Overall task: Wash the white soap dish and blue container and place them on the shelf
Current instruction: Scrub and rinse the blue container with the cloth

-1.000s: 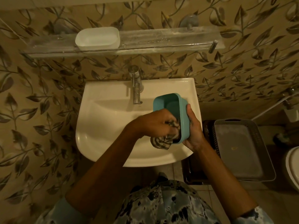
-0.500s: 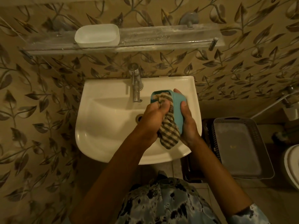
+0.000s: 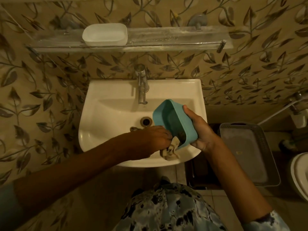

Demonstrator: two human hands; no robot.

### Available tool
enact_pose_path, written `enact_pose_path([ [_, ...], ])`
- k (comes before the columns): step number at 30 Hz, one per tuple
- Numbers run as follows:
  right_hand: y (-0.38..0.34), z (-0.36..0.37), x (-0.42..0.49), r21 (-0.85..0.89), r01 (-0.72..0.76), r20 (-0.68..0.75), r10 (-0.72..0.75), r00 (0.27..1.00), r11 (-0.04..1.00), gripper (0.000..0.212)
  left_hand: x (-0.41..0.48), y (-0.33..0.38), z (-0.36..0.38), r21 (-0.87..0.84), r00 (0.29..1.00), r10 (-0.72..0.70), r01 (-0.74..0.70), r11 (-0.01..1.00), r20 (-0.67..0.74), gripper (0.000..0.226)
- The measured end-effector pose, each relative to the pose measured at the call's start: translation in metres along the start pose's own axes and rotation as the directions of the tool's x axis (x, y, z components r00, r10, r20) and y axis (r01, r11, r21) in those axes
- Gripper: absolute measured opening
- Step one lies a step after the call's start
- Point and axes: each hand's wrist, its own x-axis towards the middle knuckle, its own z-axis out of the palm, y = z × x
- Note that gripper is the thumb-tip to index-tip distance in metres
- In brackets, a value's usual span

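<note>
The blue container [image 3: 173, 119] is tilted on its side over the right part of the white sink [image 3: 106, 114], its opening facing left. My right hand [image 3: 200, 130] grips its outer wall from the right. My left hand [image 3: 155, 139] is closed on a checked cloth [image 3: 170, 150] at the container's lower near corner, with part of the cloth inside it. The white soap dish [image 3: 105, 34] stands upright on the glass shelf [image 3: 175, 39] above the tap, toward the shelf's left half.
A metal tap [image 3: 142, 84] stands at the sink's back, with the drain [image 3: 146, 121] below it. A grey plastic tray [image 3: 246, 154] sits on a dark stand right of the sink. A toilet rim [image 3: 300, 177] shows at the far right. Leaf-patterned tiles cover the wall.
My left hand has drawn the cloth from the container's far end down to its near corner. The container's opening is uncovered again and it sits slightly lower and further right.
</note>
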Motion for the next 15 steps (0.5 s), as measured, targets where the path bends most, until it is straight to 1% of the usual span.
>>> enact_pose_path([
  [2, 0.0, -0.001, -0.002, -0.039, -0.081, 0.018, 0.081, 0.997, 0.996, 0.054, -0.003, -0.008, 0.003, 0.187, 0.987, 0.112, -0.089, 0.978, -0.114, 0.029],
  [3, 0.001, -0.001, -0.003, -0.061, -0.118, 0.029, 0.12, 0.992, 0.991, 0.054, -0.003, -0.012, 0.004, 0.258, 0.982, 0.127, -0.089, 0.962, -0.137, 0.029],
  [4, 0.003, -0.002, -0.004, -0.075, -0.149, 0.046, 0.153, 0.987, 0.986, 0.054, -0.004, -0.014, 0.001, 0.285, 0.987, 0.09, -0.049, 0.957, -0.135, 0.034],
  [6, 0.007, -0.003, -0.006, -0.091, -0.181, 0.061, 0.187, 0.981, 0.979, 0.054, -0.005, -0.011, 0.003, 0.321, 0.994, -0.046, 0.077, 0.944, -0.103, 0.044],
  [8, 0.008, -0.005, -0.006, -0.124, -0.17, 0.037, 0.175, 0.984, 0.978, 0.049, -0.005, -0.003, 0.013, 0.36, 0.975, -0.203, 0.222, 0.906, -0.088, 0.045],
  [10, 0.009, -0.005, -0.006, -0.129, -0.147, 0.016, 0.151, 0.988, 0.981, 0.043, 0.0, 0.009, 0.019, 0.319, 0.941, -0.319, 0.338, 0.885, -0.113, 0.042],
  [11, 0.01, -0.004, -0.005, -0.112, -0.139, 0.005, 0.14, 0.99, 0.984, 0.042, 0.003, 0.016, 0.02, 0.241, 0.927, -0.352, 0.373, 0.896, -0.127, 0.04],
  [13, 0.015, -0.003, -0.002, -0.065, -0.102, -0.018, 0.101, 0.995, 0.993, 0.044, 0.008, 0.029, 0.021, 0.04, 0.901, -0.434, 0.435, 0.9, -0.014, 0.037],
  [14, 0.017, -0.002, 0.0, -0.047, -0.079, -0.029, 0.078, 0.997, 0.996, 0.046, 0.011, 0.035, 0.021, -0.034, 0.891, -0.449, 0.452, 0.891, 0.066, 0.037],
  [15, 0.019, -0.001, 0.001, -0.037, -0.058, -0.042, 0.056, 0.998, 0.998, 0.048, 0.013, 0.038, 0.023, -0.113, 0.894, -0.435, 0.446, 0.888, 0.106, 0.036],
])
